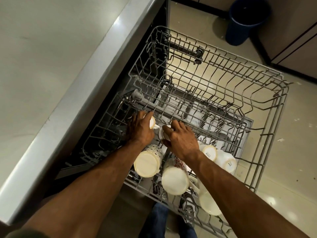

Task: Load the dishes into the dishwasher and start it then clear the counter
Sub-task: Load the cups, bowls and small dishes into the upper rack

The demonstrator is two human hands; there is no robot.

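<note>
Kitchen, beige tile floor (283, 169), grey counter (51, 66) at left. Nearest: upturned mugs (175, 179) in lower rack (253, 186). Left hand (139, 129) curled round cream cup (152, 123), right hand (180, 140) gripping white cup (162, 133) just beside. Above: upper rack (223, 69) pulled out. Far back: blue bin (247, 21).

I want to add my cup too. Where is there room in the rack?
The rack is bare along its far and right sides, toward the bin. The near side is crowded: upturned mugs sit together there, and the left hand and right hand each hold one.
</note>
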